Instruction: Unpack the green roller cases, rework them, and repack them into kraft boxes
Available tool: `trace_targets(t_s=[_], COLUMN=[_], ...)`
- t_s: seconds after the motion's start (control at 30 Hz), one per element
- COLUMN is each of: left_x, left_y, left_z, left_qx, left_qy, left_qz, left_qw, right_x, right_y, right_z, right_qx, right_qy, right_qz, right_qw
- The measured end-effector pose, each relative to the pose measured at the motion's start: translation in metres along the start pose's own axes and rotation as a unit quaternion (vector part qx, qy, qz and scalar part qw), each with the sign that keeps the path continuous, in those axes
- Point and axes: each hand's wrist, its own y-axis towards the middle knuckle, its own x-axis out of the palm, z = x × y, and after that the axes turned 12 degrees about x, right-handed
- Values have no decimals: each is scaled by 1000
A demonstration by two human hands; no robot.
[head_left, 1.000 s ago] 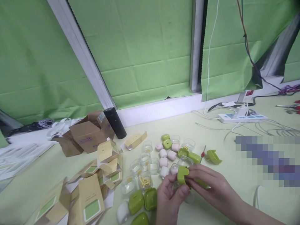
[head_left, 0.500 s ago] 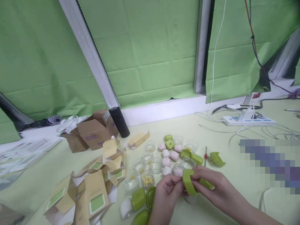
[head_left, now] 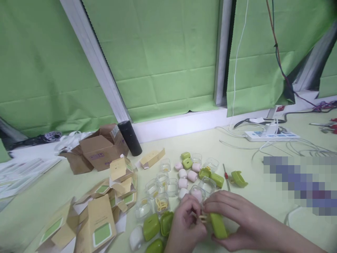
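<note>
My right hand (head_left: 237,219) is wrapped round a green plastic case part (head_left: 218,225), its thumb underneath and fingers over the top. Beside it, my left hand (head_left: 188,219) is closed in a pinch. A small pale-yellow piece (head_left: 202,218) sticks out of the left fingers towards the green part; whether the two are joined I cannot tell. Close behind the hands lies a clear plastic cup (head_left: 207,185) and a pale pink rounded block (head_left: 197,194). Left of my left wrist are an open green case (head_left: 166,224) and another green case (head_left: 151,226).
Clear cups, one holding yellow loops (head_left: 161,204), and pink blocks (head_left: 183,183) cover the table's middle. A red-collared screwdriver (head_left: 226,176) and a green shell (head_left: 239,179) lie right. Opened cartons (head_left: 101,218), a black cylinder (head_left: 130,138) and a power strip (head_left: 272,136) stand around.
The green part has turned in my right hand and now shows a broad face. My left fingers have come off it, with the pale-yellow piece now visible. The view has shifted slightly.
</note>
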Motion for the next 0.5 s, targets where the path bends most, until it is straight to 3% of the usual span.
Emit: trace_targets(t_s=[0.1,0.17,0.33,0.4,0.5], left_x=[0,0,-16,-24,-33], left_y=[0,1,10,13,15], left_z=[3,7,24,32,39], left_qx=[-2,-6,-32,2,29], left_qy=[14,17,-24,-6,31], left_qz=[-39,-36,167,224,267], left_qw=[999,999,985,975,963], right_x=[-10,-18,-29,-28,-26], right_y=[-5,-16,-59,-68,-60], right_z=[4,17,81,100,102], right_qx=[2,50,248,267,250], right_qy=[24,16,-92,-107,-104], right_qz=[9,32,128,91,27], right_qw=[1000,998,956,953,962])
